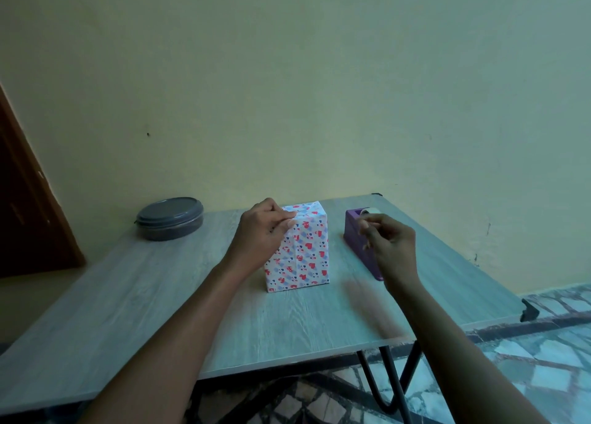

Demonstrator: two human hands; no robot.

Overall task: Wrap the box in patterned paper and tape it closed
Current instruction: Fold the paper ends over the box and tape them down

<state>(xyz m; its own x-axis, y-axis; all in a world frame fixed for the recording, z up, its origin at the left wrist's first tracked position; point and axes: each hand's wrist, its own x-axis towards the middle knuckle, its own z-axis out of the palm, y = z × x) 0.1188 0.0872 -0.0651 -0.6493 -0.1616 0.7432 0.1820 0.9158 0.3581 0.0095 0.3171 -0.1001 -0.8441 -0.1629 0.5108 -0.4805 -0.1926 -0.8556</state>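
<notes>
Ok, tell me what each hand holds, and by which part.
The left hand pinches the wrapped box at its top left edge. The right hand seems to pinch tape at the purple dispenser; blur hides it.

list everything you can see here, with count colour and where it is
wrapped box: 1, white paper with red and blue hearts, upright mid table
tape dispenser: 1, purple, right of the box
round lidded container: 1, dark grey, far left of the table
table: 1, pale grey wood grain, black legs
left hand: 1, pinches the paper at the box's top left edge
right hand: 1, fingers curled at the dispenser's tape end
</notes>
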